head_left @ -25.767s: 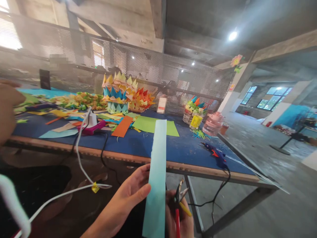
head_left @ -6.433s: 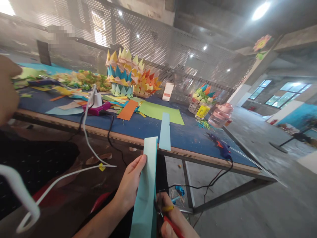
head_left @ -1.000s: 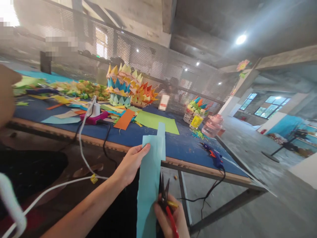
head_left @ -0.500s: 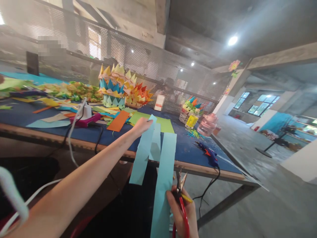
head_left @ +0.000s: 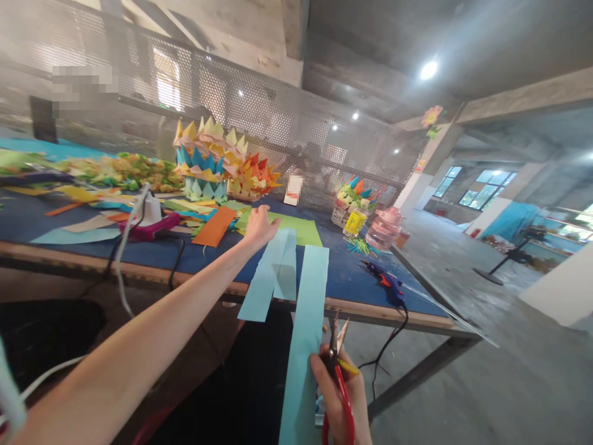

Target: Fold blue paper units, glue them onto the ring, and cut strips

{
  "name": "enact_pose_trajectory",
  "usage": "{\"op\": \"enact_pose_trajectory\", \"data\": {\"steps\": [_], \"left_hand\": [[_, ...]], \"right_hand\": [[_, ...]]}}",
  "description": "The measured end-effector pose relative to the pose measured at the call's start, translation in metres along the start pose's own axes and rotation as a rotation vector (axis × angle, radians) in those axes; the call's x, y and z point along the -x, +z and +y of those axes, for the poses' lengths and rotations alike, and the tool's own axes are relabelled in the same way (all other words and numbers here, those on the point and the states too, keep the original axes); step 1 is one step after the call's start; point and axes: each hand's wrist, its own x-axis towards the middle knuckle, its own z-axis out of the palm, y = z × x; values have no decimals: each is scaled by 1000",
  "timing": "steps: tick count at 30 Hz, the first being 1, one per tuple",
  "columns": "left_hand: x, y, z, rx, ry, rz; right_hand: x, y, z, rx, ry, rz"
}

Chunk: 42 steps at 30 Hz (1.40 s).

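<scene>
My right hand (head_left: 345, 389) grips red-handled scissors (head_left: 341, 377), blades pointing up and slightly parted. The same hand pinches a long light blue paper strip (head_left: 308, 327) that hangs past the table edge. A yellow stick-like thing (head_left: 348, 367) shows between its fingers; its kind is unclear. Over the table, my left hand (head_left: 262, 227) has its thumb apart from the fingers, with no paper seen in it. Just below it, a light blue strip (head_left: 260, 281) overlaps a shorter light blue piece (head_left: 286, 272), both at the table edge. Green paper (head_left: 303, 231) lies behind.
A hot glue gun (head_left: 386, 281) with a black cord lies at the right. Behind are a pink-tinted jar (head_left: 383, 228), a yellow-labelled bottle (head_left: 354, 222) and pointed paper crowns (head_left: 204, 164). A pink power strip (head_left: 151, 225), orange paper (head_left: 214, 226) and scraps lie left.
My left hand has let go of the light blue strip, which has dropped onto the shorter piece. That hand has shifted slightly up and left. The right hand keeps its hold.
</scene>
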Motion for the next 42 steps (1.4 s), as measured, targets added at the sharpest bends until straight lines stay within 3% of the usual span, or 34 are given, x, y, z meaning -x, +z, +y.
{"op": "enact_pose_trajectory", "data": {"steps": [3, 6, 9, 12, 17, 22, 26, 28, 32, 37, 42], "left_hand": [[48, -19, 11, 51, 128, -7], [115, -39, 14, 123, 203, -123], [174, -51, 5, 164, 151, -223], [206, -52, -9, 213, 37, -335], [212, -42, -19, 471, -145, -511], [211, -42, -17, 718, -265, -532], [215, -43, -14, 1001, -382, -640], [217, -42, -11, 1138, -419, -703], [217, -38, -6, 1281, -367, -777], [215, -39, -12, 1145, -189, -737], [217, -41, -22, 1057, -199, -759]], "right_hand": [[1, 1, -3, 2, 11, 2], [4, 3, -8, -35, 9, -19], [8, 4, -13, -21, -1, -37], [13, 6, -18, -14, -55, -47], [20, 14, -25, -3, -74, -101], [22, 16, -26, -67, -49, -135], [26, 13, -25, -277, 159, -80], [28, 11, -23, -375, 287, -117], [31, 11, -17, -437, 257, -253], [37, 15, -21, -455, 340, -279], [33, 16, -21, -520, 418, -265]]}}
